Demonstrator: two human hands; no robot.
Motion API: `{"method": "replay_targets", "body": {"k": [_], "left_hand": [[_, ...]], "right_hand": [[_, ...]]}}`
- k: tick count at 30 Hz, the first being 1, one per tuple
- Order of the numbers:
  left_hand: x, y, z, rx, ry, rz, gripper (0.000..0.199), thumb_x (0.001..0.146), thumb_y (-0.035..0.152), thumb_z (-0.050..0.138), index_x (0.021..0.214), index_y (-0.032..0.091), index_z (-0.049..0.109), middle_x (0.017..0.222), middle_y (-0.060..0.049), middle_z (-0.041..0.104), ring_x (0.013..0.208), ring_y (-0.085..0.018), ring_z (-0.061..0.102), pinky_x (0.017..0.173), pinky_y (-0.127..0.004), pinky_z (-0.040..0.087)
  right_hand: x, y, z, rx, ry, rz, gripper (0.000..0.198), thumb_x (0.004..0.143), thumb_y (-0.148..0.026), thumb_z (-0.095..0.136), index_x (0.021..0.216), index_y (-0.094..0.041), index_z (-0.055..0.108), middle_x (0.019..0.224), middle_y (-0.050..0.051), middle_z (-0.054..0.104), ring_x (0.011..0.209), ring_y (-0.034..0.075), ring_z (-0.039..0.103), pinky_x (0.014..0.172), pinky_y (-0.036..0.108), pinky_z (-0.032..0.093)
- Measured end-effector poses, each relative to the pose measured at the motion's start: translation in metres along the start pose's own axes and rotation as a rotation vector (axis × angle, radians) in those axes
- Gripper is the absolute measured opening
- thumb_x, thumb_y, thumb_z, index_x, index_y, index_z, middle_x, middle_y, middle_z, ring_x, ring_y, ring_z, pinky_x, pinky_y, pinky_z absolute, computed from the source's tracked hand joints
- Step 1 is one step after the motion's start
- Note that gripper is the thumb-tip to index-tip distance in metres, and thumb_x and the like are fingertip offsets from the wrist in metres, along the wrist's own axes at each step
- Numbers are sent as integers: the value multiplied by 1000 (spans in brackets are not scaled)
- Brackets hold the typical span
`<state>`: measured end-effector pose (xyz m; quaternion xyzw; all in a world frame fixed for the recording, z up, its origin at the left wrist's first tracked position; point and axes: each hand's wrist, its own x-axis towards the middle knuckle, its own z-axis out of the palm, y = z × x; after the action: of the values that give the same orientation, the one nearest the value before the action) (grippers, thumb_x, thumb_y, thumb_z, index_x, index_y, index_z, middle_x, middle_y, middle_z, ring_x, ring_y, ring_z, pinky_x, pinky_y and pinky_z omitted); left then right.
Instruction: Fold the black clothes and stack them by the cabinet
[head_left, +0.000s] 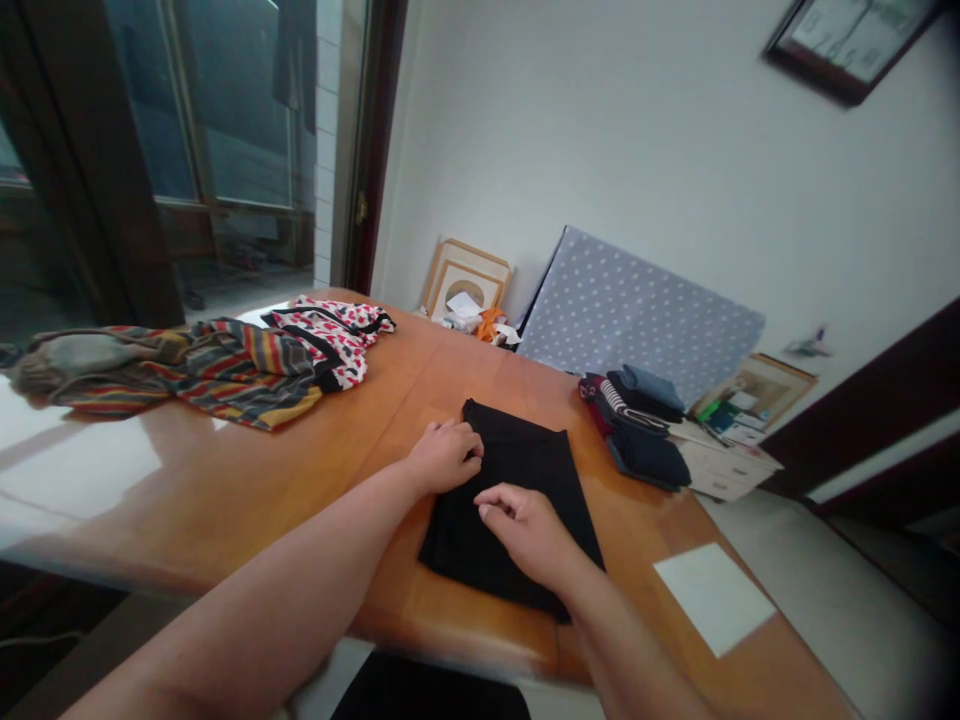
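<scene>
On the wooden table (pixel 315 490) in front of me lies a folded black garment (pixel 529 470), spread flat in a roughly four-sided shape; its exact kind does not show. My left hand (pixel 448 457) is at its left edge, fingers curled down onto the cloth. Over the garment's middle is my right hand (pixel 525 525), closed loosely with thumb and forefinger close together. No cloth shows between those fingertips.
A striped garment (pixel 240 365) and a red-white-black patterned garment (pixel 337 335) lie loose at the left. At the right stand a pile of folded clothes (pixel 645 450) and, nearer, a pale square sheet (pixel 714 598). A dotted grey-blue panel (pixel 637 300) leans against the wall.
</scene>
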<state>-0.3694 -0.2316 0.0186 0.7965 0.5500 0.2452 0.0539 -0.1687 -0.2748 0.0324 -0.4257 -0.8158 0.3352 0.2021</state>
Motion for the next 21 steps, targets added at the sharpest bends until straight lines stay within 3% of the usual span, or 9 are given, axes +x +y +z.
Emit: {"method": "replay_targets", "body": {"k": [2,5,8,11,13,16,18,21], "left_hand": [[0,1,0,8,-9,1,20,87,36,53,94,25,69,104,-7,66,103,-26,57,87,-40,39],[1,2,0,-10,-31,47,30,92,47,49,106,28,67,119,-7,64,115,-28,55,95,-42,37],[0,1,4,-15,-120,65,53,89,64,46,128,30,59,143,-9,53,133,-31,44,104,-48,32],[-1,-1,9,1,-200,29,77,84,76,42,145,28,46,156,-12,39,143,-34,33,110,-54,25],[-1,-2,11,12,-215,16,82,84,79,39,148,28,42,158,-13,35,144,-35,30,111,-56,22],[1,-2,12,20,-221,16,83,83,79,39,149,28,41,158,-13,34,145,-35,29,113,-58,20],[2,-2,11,19,-229,17,83,83,79,38,149,29,41,158,-12,34,146,-35,28,113,-60,18],[3,-1,10,18,-242,11,83,83,80,38,149,29,41,159,-10,32,148,-36,23,113,-64,15]], "right_hand": [[15,22,-19,-70,123,76,32,93,-39,49,106,-20,72,86,3,71,78,18,64,74,29,49],[35,58,-47,-318,301,134,42,95,-41,45,123,-19,66,123,9,66,113,23,60,99,36,43],[41,89,-63,-553,192,282,59,97,-49,37,146,-18,45,152,11,44,141,27,36,115,46,27],[35,110,-68,-675,57,461,72,97,-62,23,156,-21,27,163,8,22,151,30,13,117,60,13],[33,119,-69,-704,40,529,77,95,-68,15,157,-23,20,164,8,16,151,31,9,115,65,10],[40,124,-73,-717,44,551,79,94,-70,14,156,-22,26,163,10,19,151,31,11,113,66,12],[52,125,-79,-712,82,532,77,95,-67,14,154,-20,32,162,11,23,151,30,12,114,65,12],[69,128,-87,-699,128,453,73,98,-61,11,155,-20,27,163,10,19,151,26,9,116,61,10]]}}
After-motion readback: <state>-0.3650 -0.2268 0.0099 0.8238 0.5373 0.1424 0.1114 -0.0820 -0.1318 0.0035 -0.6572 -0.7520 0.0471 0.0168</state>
